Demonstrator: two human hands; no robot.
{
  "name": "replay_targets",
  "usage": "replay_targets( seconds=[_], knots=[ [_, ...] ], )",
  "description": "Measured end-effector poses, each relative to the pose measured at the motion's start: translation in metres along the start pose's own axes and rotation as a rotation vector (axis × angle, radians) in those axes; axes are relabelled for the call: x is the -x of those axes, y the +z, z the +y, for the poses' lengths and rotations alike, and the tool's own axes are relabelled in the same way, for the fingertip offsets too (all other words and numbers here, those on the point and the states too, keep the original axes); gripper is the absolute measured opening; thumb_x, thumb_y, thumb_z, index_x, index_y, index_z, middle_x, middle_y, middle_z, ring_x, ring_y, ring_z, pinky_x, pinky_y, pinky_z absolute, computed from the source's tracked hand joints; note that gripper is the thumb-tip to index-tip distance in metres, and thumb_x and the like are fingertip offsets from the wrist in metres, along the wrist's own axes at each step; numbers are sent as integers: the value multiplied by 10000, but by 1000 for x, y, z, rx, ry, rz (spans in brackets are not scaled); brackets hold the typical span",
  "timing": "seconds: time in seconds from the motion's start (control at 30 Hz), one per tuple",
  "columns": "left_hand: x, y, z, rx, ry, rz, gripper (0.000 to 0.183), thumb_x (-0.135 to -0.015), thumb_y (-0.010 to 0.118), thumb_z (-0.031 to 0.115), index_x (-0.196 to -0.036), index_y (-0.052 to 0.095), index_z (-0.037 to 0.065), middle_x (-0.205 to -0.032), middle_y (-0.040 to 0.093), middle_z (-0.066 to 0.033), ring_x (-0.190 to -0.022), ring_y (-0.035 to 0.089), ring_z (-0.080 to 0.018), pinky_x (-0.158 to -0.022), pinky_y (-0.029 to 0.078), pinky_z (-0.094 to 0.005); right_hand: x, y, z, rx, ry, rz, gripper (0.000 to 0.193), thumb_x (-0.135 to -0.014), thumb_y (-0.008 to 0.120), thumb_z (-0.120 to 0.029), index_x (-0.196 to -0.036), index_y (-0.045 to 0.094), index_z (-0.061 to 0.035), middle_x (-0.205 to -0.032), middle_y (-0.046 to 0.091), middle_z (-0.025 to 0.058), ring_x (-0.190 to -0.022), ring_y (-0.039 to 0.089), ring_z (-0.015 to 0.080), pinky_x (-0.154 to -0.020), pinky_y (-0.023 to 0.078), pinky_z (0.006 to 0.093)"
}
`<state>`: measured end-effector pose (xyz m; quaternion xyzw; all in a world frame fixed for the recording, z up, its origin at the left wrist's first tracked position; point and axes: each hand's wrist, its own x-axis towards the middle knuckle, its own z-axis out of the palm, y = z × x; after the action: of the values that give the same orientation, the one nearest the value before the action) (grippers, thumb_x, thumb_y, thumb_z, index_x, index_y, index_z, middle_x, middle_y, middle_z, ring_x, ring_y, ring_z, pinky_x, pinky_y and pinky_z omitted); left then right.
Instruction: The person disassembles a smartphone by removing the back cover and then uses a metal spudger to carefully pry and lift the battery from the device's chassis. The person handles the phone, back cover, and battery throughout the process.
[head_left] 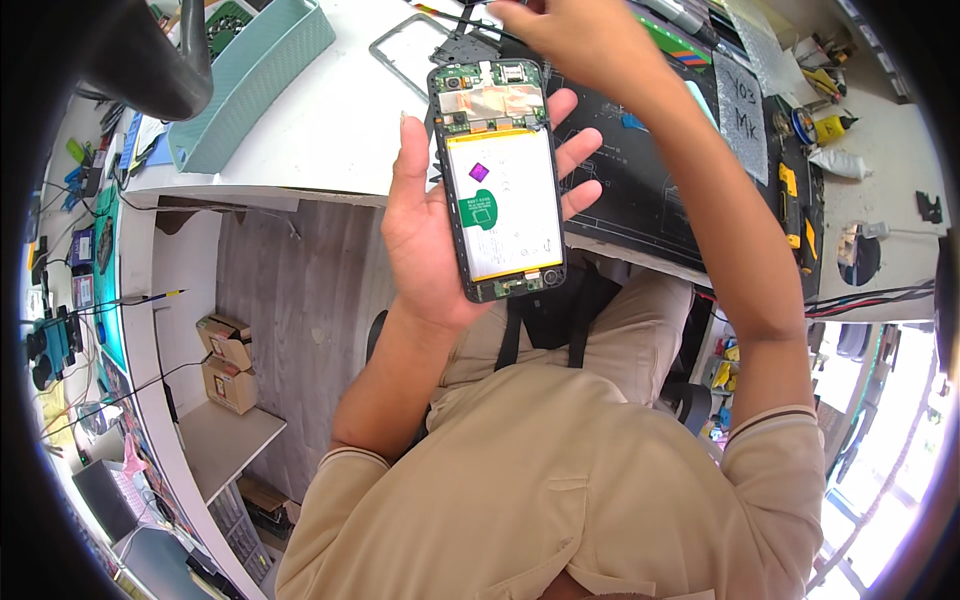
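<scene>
An opened smartphone [540, 190] with its back off rests across the palm of my left hand [425, 220], whose thumb and fingers hold its sides. A white battery with a green sticker and a small purple square fills most of it. Green circuit board shows at both ends, with a copper-coloured shield at the top. At the top edge my right hand [560, 25] is reaching over the table, fingers bent together and partly cut off. Beneath those fingers lies a thin dark stick [455, 18] with a coloured end; what they grip is unclear.
A grey phone frame [385, 60] and a black plastic piece [465, 48] lie beyond the phone. The black work mat [650, 190] is to the right, with a yellow cutter [789, 200] by its edge. A teal basket [250, 90] stands at left beside a dark lamp-like arm [150, 65].
</scene>
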<state>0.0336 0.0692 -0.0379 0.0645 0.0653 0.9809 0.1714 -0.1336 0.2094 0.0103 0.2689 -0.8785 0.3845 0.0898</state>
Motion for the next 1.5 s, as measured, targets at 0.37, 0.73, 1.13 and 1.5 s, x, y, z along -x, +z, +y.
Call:
replay_targets(
  seconds=[0.37,0.73,1.13,1.5],
  knots=[
    [-11,12,-16,-102,-65,123,842,-1110,293,694,-1577,424,6,-1547,563,-175,-1357,608,-308,-1162,493,-463,140,-43,-52,107,-426,-109,362,-825,893,-149,-1162,777,-86,-1077,728,84,-922,708,299,-771,593,397],
    [-18,37,-30,-266,-115,188,878,-1096,293,728,-1519,498,-13,-1462,633,-161,-1255,678,-276,-1075,565,-427,149,-57,-51,304,-581,-91,292,-805,767,-85,-1091,745,-26,-989,686,65,-822,702,248,-673,580,364],
    [-20,20,-23,-77,-229,-6,910,-1082,315,753,-1500,522,-29,-1371,667,-156,-1212,696,-266,-1035,585,-426,141,-72,-37,81,-527,-110,225,-859,825,-90,-1075,775,-51,-958,712,87,-790,700,287,-668,563,381],
    [-26,33,-26,-158,-218,-14,815,-1108,328,696,-1539,502,27,-1459,640,-177,-1253,685,-302,-1085,555,-469,142,-73,-47,232,-575,-28,177,-840,830,-39,-1010,779,-32,-934,718,91,-772,702,296,-663,562,389]
  ],
)
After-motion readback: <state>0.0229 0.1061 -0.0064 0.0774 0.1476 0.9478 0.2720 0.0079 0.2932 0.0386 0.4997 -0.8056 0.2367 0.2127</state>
